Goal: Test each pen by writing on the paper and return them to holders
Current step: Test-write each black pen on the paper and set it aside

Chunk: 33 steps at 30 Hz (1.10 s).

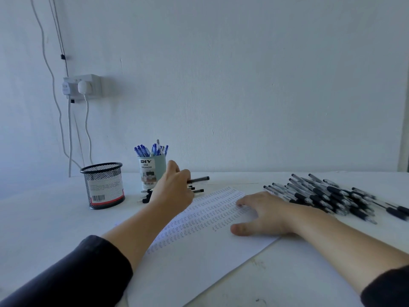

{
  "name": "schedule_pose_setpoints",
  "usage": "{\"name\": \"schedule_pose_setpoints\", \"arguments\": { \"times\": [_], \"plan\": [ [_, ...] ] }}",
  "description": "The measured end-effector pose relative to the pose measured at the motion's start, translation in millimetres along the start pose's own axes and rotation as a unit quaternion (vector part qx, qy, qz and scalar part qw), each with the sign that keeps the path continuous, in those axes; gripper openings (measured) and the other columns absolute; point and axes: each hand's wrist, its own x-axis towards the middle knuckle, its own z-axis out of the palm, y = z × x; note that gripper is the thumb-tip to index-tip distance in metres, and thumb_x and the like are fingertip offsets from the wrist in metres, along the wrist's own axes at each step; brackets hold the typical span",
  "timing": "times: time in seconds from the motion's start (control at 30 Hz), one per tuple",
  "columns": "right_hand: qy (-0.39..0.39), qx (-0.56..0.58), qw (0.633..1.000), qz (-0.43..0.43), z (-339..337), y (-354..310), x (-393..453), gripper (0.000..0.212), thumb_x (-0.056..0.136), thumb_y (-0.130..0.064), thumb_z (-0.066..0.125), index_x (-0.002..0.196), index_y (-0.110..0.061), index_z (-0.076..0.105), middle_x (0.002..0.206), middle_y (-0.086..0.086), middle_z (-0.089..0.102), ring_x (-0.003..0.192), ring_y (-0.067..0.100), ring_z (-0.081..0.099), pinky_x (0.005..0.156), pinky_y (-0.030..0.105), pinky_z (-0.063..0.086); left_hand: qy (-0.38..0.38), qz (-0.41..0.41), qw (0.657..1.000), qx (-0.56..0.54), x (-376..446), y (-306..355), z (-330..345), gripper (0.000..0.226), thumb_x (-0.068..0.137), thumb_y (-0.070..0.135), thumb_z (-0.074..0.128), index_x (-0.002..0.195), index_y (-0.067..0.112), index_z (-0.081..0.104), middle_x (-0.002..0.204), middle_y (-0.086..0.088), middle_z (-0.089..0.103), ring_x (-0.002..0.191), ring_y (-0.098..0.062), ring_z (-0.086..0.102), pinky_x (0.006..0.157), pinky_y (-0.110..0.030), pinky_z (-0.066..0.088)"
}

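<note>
The left hand [174,187] reaches far over the desk [55,222] to a few black pens [198,179] beside the teal desk organizer [152,173]; I cannot tell its grip. The right hand [265,212] lies flat and open on the paper [199,251], near the pile of black pens [332,196].

Your left hand [174,187] reaches forward, fingers curled; your right hand [263,212] lies flat, fingers spread.

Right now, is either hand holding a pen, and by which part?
Left hand reaches among the black pens; any grip is hidden. Right hand rests flat on the paper, holding nothing.
</note>
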Motion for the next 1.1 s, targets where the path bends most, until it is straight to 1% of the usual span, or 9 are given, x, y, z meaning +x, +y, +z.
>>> {"name": "schedule_pose_setpoints", "arguments": {
  "times": [0.07, 0.17, 0.27, 0.33, 0.43, 0.5, 0.63, 0.83, 1.1],
  "plan": [
    [-0.009, 0.002, 1.0, 0.008, 0, -1, -1, 0.132, 0.03, -0.099, 0.04, 0.146, -0.038, 0.027, 0.155, -0.006, 0.024, 0.144, 0.019, 0.015, 0.117, 0.042, 0.017, 0.017, -0.003, 0.999, -0.043, 0, 2, -3, 0.031, 0.092, 0.005, 0.051, 0.122, 0.008, 0.06, 0.124, -0.007, 0.04, 0.089, -0.02, 0.053, 0.081, -0.027, 0.051],
    [-0.004, 0.009, 1.0, 0.012, -3, -1, -4, 0.095, 0.069, -0.08, 0.051, 0.148, -0.033, 0.025, 0.156, -0.008, 0.022, 0.145, 0.017, 0.011, 0.118, 0.04, 0.013, 0.046, 0.011, 0.995, -0.086, -1, 6, -7, 0.03, 0.099, 0.017, 0.039, 0.103, 0.009, 0.068, 0.137, -0.012, 0.039, 0.085, -0.022, 0.058, 0.077, -0.031, 0.05],
    [-0.004, 0.017, 1.0, 0.026, -5, 4, -3, 0.098, 0.066, -0.083, 0.048, 0.148, -0.034, 0.025, 0.156, -0.009, 0.022, 0.145, 0.018, 0.011, 0.118, 0.041, 0.015, 0.058, -0.005, 0.992, -0.109, -5, 11, -11, 0.053, 0.093, 0.054, 0.026, 0.061, 0.019, 0.051, 0.099, -0.012, 0.056, 0.066, -0.019, 0.056, 0.065, -0.032, 0.051],
    [-0.005, 0.025, 0.999, 0.025, -5, 6, -3, 0.097, 0.066, -0.082, 0.05, 0.147, -0.035, 0.027, 0.156, -0.009, 0.023, 0.145, 0.018, 0.015, 0.118, 0.04, 0.017, 0.049, -0.06, 0.975, -0.208, -5, 12, -13, 0.063, 0.09, 0.063, 0.024, 0.064, 0.014, 0.054, 0.075, -0.017, 0.063, 0.059, -0.028, 0.061, 0.059, -0.034, 0.051],
    [0.002, 0.054, 0.998, 0.035, -4, 9, -2, 0.118, 0.038, -0.091, 0.043, 0.144, -0.041, 0.031, 0.154, -0.009, 0.026, 0.142, 0.019, 0.024, 0.116, 0.04, 0.023, 0.009, -0.212, 0.841, -0.499, -1, 14, -12, 0.054, 0.096, 0.048, 0.041, 0.079, 0.002, 0.064, 0.077, -0.019, 0.07, 0.057, -0.026, 0.067, 0.055, -0.032, 0.055],
    [0.004, 0.065, 0.997, 0.035, -4, 11, -1, 0.117, 0.036, -0.09, 0.044, 0.142, -0.042, 0.033, 0.154, -0.008, 0.027, 0.141, 0.019, 0.027, 0.115, 0.04, 0.025, -0.017, -0.266, 0.767, -0.584, -2, 17, -12, 0.034, 0.094, 0.028, 0.057, 0.08, -0.003, 0.064, 0.07, -0.017, 0.069, 0.058, -0.024, 0.068, 0.06, -0.033, 0.06],
    [0.01, 0.08, 0.996, 0.025, -3, 15, 3, 0.091, 0.063, -0.079, 0.059, 0.142, -0.04, 0.035, 0.153, -0.007, 0.029, 0.139, 0.017, 0.029, 0.115, 0.038, 0.026, -0.037, -0.287, 0.72, -0.631, -9, 23, -15, 0.01, 0.078, -0.013, 0.066, 0.076, -0.004, 0.062, 0.064, -0.015, 0.064, 0.055, -0.023, 0.066, 0.057, -0.029, 0.06],
    [0.01, 0.086, 0.996, 0.019, -5, 14, 0, 0.082, 0.072, -0.07, 0.061, 0.143, -0.037, 0.034, 0.153, -0.008, 0.028, 0.14, 0.014, 0.026, 0.115, 0.037, 0.024, -0.083, -0.281, 0.745, -0.599, -25, 43, -17, 0.013, 0.083, -0.008, 0.061, 0.076, 0.001, 0.055, 0.063, -0.014, 0.058, 0.046, -0.019, 0.057, 0.043, -0.023, 0.051],
    [0.013, 0.096, 0.995, 0.016, -3, 16, 1, 0.088, 0.068, -0.072, 0.063, 0.144, -0.038, 0.033, 0.154, -0.01, 0.027, 0.14, 0.013, 0.027, 0.115, 0.037, 0.025, -0.121, -0.223, 0.799, -0.545, -44, 59, -11, 0.021, 0.076, -0.013, 0.064, 0.064, 0.002, 0.058, 0.056, -0.014, 0.06, 0.05, -0.021, 0.058, 0.047, -0.024, 0.051]
  ]
}}
